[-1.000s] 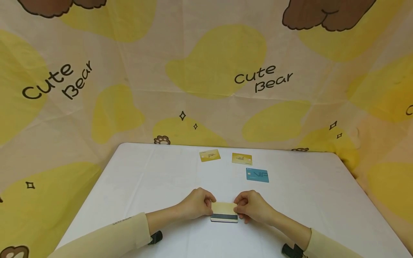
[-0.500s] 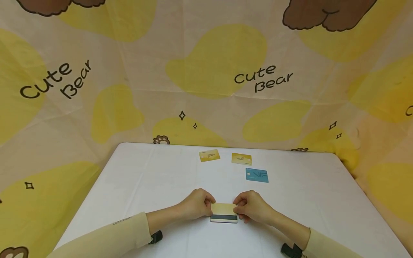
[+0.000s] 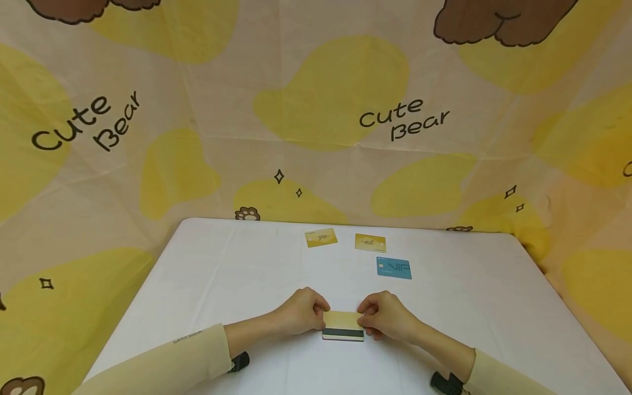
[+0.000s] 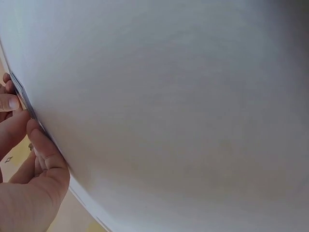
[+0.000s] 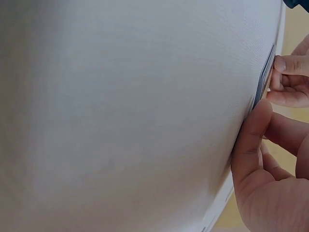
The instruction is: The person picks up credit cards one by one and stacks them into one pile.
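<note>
— What have you got in your hands right now?

— Your left hand and right hand both grip a small stack of pale gold plastic cards with a black magnetic stripe. It sits low over the white cloth-covered tabletop, near its front edge and in the middle. Your left fingers are curled round the stack's left end, your right fingers round its right end.

— Do the wrist views agree?

— Yes. In the left wrist view your left hand pinches the thin dark edge of the stack against the tabletop's cloth. In the right wrist view your right hand does the same at the stack's other end, thumb below and fingertips above.

— What differs from a second ago?

— Hardly anything. Your hands, the stack and your cream sleeves sit where they sat; only the head view has shifted a hair.

— And the rest of the tabletop?

— Two gold cards lie flat near the far edge, one to the left, one to the right. A blue card marked VIP lies just nearer than the right one. All three are well apart from your hands.
</note>
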Available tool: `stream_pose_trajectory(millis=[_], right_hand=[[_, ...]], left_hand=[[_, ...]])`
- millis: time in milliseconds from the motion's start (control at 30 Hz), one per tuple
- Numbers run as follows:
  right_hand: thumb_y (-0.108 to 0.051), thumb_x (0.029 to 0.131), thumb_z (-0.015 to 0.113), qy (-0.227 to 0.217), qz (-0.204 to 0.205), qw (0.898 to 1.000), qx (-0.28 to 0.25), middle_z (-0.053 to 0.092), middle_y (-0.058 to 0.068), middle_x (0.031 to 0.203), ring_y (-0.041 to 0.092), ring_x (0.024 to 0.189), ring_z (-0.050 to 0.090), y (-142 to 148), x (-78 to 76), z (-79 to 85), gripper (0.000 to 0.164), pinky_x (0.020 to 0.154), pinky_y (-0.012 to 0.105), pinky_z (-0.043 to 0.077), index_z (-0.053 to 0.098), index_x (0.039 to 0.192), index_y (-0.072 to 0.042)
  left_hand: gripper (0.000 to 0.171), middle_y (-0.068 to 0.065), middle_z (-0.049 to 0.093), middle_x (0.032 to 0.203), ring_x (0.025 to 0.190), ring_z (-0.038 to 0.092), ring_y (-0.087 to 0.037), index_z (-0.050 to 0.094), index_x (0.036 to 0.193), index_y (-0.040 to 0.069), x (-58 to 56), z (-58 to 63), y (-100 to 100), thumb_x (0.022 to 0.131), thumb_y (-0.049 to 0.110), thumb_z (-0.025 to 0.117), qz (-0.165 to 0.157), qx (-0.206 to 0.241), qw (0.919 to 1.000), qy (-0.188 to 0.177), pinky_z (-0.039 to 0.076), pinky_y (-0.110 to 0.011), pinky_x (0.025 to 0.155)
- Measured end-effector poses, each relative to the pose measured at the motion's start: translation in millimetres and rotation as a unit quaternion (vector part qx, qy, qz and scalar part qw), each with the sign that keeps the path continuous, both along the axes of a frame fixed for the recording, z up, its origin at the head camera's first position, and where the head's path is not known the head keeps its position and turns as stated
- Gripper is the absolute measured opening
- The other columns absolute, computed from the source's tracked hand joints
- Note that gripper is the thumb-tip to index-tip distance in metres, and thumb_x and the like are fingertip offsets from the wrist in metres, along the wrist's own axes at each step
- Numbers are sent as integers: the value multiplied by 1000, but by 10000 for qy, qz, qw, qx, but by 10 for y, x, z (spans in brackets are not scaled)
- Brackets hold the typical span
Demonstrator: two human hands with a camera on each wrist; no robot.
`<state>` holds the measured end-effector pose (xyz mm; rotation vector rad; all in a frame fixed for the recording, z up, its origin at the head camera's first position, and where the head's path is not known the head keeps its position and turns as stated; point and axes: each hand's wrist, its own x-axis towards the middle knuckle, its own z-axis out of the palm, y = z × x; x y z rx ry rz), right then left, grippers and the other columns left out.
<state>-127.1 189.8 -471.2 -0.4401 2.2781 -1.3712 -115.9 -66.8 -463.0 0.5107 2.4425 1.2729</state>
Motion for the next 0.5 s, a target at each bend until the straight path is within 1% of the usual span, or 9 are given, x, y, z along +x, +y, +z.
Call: stream_pose_trajectory(millis=[367, 500], right_hand=[[-3, 90, 78, 18, -21, 10000, 47, 64, 6, 72, 15, 54, 61, 3, -7, -9, 15, 52, 28, 55, 70, 101, 3], [-4, 91, 77, 53, -2, 10000, 59, 64, 6, 70, 14, 53, 59, 7, -13, -12, 16, 52, 26, 54, 69, 103, 3]], left_hand=[[32, 2, 58, 67, 64, 52, -11, 73, 109, -12, 0, 7, 6, 77, -12, 78, 40, 71, 9999, -99, 42, -21, 60], [32, 2, 60, 69, 65, 53, -10, 73, 110, -12, -20, 32, -5, 78, -10, 80, 26, 83, 9999, -127, 44, -21, 60]])
